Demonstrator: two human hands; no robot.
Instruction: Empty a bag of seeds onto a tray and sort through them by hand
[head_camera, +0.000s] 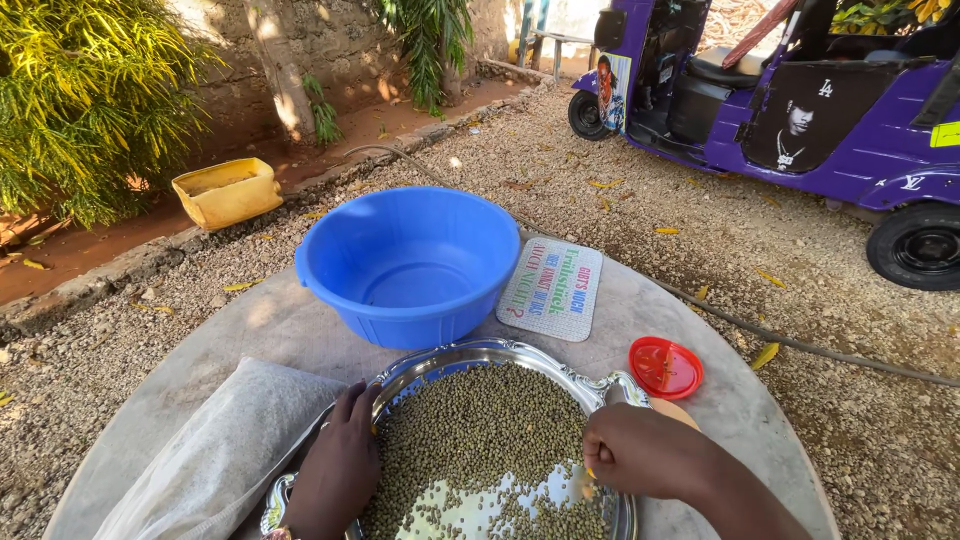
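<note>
A shiny metal tray (452, 357) sits at the near edge of a round grey table (640, 310), filled with small green lentil-like grains (480, 430). A bare patch of tray shows near me. My left hand (338, 466) rests on the tray's left rim, fingers curled over the edge and touching the grains. My right hand (640, 450) lies over the right side of the tray, fingers bent down into the grains; whether it pinches anything is hidden.
A blue plastic basin (408, 262) stands behind the tray. A printed rectangular mat (551, 290) and a red lid (665, 367) lie to the right. A grey sack (220, 450) lies left. A purple three-wheeler (800, 110) is parked on gravel; a yellow container (228, 192) sits far left.
</note>
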